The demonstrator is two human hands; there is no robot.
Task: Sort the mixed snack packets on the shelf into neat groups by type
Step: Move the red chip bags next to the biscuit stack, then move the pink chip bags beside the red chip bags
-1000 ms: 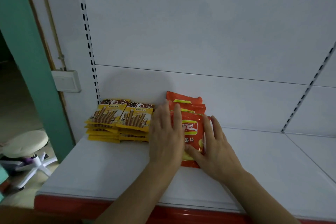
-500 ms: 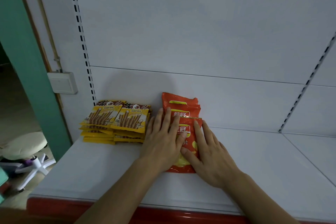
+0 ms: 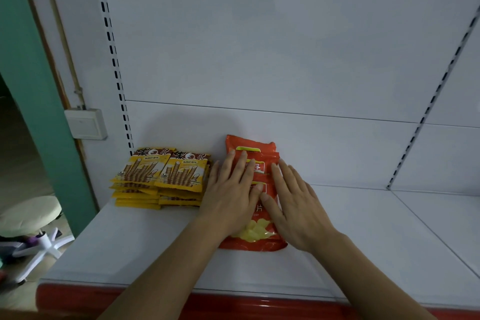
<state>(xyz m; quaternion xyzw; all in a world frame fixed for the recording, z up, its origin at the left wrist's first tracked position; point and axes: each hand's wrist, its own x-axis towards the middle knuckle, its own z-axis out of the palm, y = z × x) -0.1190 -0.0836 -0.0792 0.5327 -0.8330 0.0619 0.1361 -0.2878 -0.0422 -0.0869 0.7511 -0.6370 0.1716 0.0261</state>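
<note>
Orange crinkly plastic chip packets (image 3: 255,215) | my left hand (image 3: 228,197), right hand (image 3: 296,210): fingers straight, flat on stack | press evenly, square edges toward 12 o'clock.

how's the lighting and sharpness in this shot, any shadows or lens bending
Head view: dim, bluish light, with a soft round shadow on the white back panel above the yellow wafer-stick packets. Head view: the wide lens bows the perforated uprights and the green wall edge. Head view: both hands and the orange crisp packets are fairly sharp, with no glare.
</note>
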